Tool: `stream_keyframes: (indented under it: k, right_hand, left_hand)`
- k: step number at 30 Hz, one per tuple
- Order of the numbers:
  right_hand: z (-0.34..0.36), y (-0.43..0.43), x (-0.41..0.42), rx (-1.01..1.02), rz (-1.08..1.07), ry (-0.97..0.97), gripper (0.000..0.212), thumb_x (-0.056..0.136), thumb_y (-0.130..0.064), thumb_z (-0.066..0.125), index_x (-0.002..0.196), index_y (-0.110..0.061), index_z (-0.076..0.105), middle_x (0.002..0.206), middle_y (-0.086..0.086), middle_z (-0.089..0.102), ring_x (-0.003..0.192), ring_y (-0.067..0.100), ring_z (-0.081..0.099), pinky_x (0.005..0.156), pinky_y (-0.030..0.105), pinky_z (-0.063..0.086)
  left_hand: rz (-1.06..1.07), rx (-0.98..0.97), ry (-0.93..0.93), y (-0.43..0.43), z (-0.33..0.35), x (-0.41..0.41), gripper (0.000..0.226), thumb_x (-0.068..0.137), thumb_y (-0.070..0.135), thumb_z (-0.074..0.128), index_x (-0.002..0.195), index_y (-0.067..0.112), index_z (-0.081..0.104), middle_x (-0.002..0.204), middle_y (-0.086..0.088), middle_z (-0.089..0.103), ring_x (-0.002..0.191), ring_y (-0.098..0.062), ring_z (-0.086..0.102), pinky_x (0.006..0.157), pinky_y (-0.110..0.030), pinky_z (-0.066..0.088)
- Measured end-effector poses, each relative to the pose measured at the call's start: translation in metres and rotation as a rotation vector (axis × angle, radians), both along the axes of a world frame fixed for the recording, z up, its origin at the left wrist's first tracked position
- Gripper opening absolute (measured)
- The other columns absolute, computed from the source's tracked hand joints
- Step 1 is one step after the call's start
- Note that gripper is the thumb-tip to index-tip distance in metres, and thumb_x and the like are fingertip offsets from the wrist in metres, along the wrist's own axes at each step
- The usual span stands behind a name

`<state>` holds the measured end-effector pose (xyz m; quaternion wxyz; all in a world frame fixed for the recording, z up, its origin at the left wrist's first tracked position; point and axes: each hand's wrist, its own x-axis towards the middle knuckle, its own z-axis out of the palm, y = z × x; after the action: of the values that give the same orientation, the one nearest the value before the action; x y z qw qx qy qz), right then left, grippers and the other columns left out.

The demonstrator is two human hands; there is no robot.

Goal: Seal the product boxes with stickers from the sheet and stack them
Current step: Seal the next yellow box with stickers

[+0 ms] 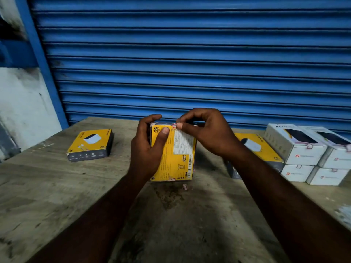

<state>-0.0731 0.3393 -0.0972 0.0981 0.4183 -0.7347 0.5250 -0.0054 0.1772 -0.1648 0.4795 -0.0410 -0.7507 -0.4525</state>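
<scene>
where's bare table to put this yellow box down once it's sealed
Bare wood lies between the lone yellow box and the left hand gripping the held box, and across the table front. The right is crowded: a second yellow box next to white boxes, beside the right hand pinching a sticker.

The left hand (147,147) covered the held yellow box's (178,158) left side; its print was unreadably small. The right hand's (207,131) fingertips hid part of the sticker (173,125). The frame cut off the white boxes (303,154) at the counter's (57,196) right edge.
</scene>
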Motion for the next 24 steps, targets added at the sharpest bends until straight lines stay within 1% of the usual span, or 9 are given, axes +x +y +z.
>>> stream_keyframes:
  k: [2,4,8,11,13,18,21,24]
  right_hand:
    - [0.000,-0.001,0.001,0.004,0.000,0.019,0.007,0.085,-0.017,0.076,0.090,-0.012,0.076,0.090,-0.005,0.075,0.089,0.006,0.069,0.086,0.025,0.055]
    - [0.001,0.000,0.003,0.020,-0.003,0.031,0.006,0.085,-0.017,0.075,0.089,-0.012,0.076,0.089,-0.006,0.075,0.089,0.005,0.069,0.088,0.029,0.056]
    - [0.007,0.003,0.006,0.040,-0.001,0.030,0.006,0.086,-0.017,0.074,0.090,-0.014,0.076,0.089,-0.005,0.075,0.088,0.006,0.070,0.088,0.034,0.056]
    - [0.013,0.005,0.009,0.052,0.019,0.011,0.007,0.086,-0.017,0.075,0.091,-0.013,0.077,0.091,-0.003,0.076,0.088,0.009,0.072,0.087,0.040,0.058]
    - [0.017,0.008,0.010,0.069,0.041,-0.011,0.006,0.085,-0.016,0.075,0.091,-0.013,0.077,0.092,-0.001,0.077,0.089,0.011,0.072,0.087,0.042,0.058]
    - [0.026,0.015,0.013,0.117,0.087,-0.048,0.008,0.086,-0.015,0.073,0.093,-0.013,0.076,0.098,-0.001,0.077,0.094,0.009,0.072,0.089,0.041,0.058]
    - [0.030,0.018,0.015,0.132,0.107,-0.063,0.008,0.086,-0.014,0.073,0.093,-0.011,0.076,0.101,-0.003,0.076,0.096,0.007,0.071,0.091,0.040,0.057]
    - [0.033,0.020,0.016,0.146,0.126,-0.075,0.009,0.086,-0.011,0.073,0.093,-0.008,0.076,0.102,-0.003,0.076,0.099,0.007,0.071,0.093,0.038,0.057]
  left_hand:
    - [-0.010,0.002,-0.005,0.000,0.000,0.000,0.030,0.098,0.017,0.059,0.127,0.020,0.050,0.095,0.038,0.062,0.085,0.007,0.064,0.069,-0.008,0.048]
    - [-0.016,0.007,-0.003,0.000,0.001,0.001,0.029,0.099,0.020,0.059,0.126,0.022,0.050,0.095,0.034,0.063,0.083,0.005,0.065,0.068,-0.010,0.050]
    - [-0.023,0.011,0.011,0.001,0.004,0.004,0.031,0.096,0.028,0.057,0.126,0.024,0.051,0.096,0.034,0.063,0.082,0.004,0.065,0.067,-0.010,0.050]
    - [-0.037,0.019,0.015,0.003,0.006,0.005,0.030,0.096,0.025,0.057,0.125,0.023,0.051,0.097,0.036,0.063,0.085,0.006,0.065,0.068,-0.009,0.049]
    - [-0.045,0.026,0.018,0.004,0.007,0.006,0.028,0.097,0.025,0.057,0.124,0.023,0.052,0.098,0.035,0.063,0.086,0.006,0.065,0.069,-0.008,0.049]
    - [-0.058,0.047,0.030,0.006,0.011,0.008,0.028,0.094,0.030,0.058,0.121,0.027,0.052,0.096,0.033,0.064,0.086,0.003,0.066,0.069,-0.010,0.050]
    - [-0.061,0.044,0.040,0.007,0.013,0.009,0.028,0.094,0.028,0.059,0.122,0.025,0.052,0.096,0.032,0.064,0.086,0.003,0.066,0.068,-0.009,0.049]
    - [-0.060,0.032,0.045,0.007,0.013,0.009,0.027,0.096,0.022,0.061,0.122,0.022,0.053,0.096,0.033,0.064,0.086,0.005,0.065,0.069,-0.007,0.048]
